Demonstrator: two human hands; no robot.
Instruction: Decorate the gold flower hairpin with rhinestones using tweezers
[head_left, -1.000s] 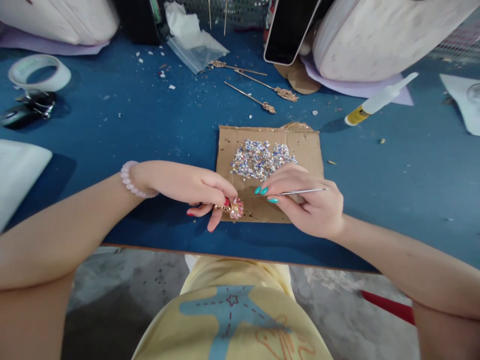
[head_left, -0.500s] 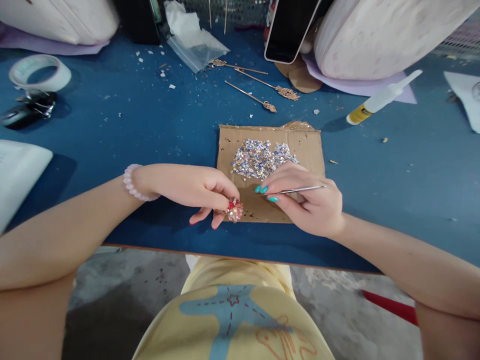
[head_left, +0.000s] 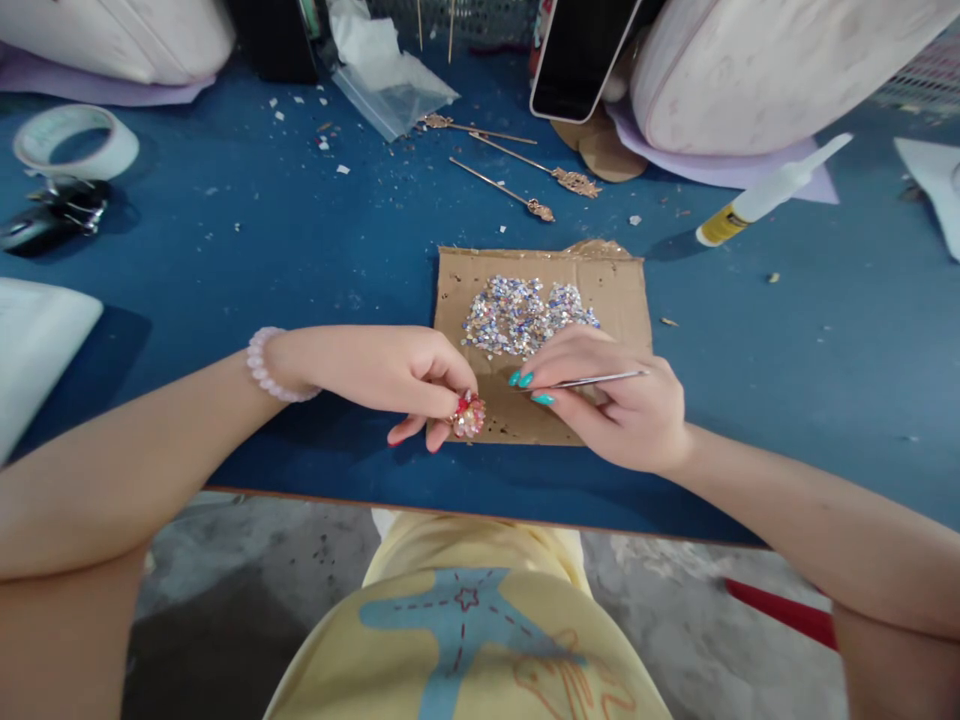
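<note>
My left hand (head_left: 390, 372) pinches a small pink jewelled flower ornament (head_left: 469, 415) at the near edge of a piece of brown cardboard (head_left: 622, 285). My right hand (head_left: 615, 405) is closed on a thin metal pick (head_left: 600, 379) that lies across its fingers, the tip pointing left towards the ornament. A heap of tiny sparkling rhinestones (head_left: 525, 315) lies on the cardboard just beyond both hands. Everything rests on a blue table (head_left: 225, 260).
Three gold hair sticks (head_left: 525, 175) lie behind the cardboard. A glue tube (head_left: 765, 195) is at the right, a tape roll (head_left: 75, 140) and black clip at the left, a plastic bag (head_left: 390, 85) and a leaning phone (head_left: 577, 60) at the back. White bags stand at both far corners.
My left hand has turned the ornament slightly between its fingers, so the gold stem no longer shows. My right hand and the pick have hardly moved.
</note>
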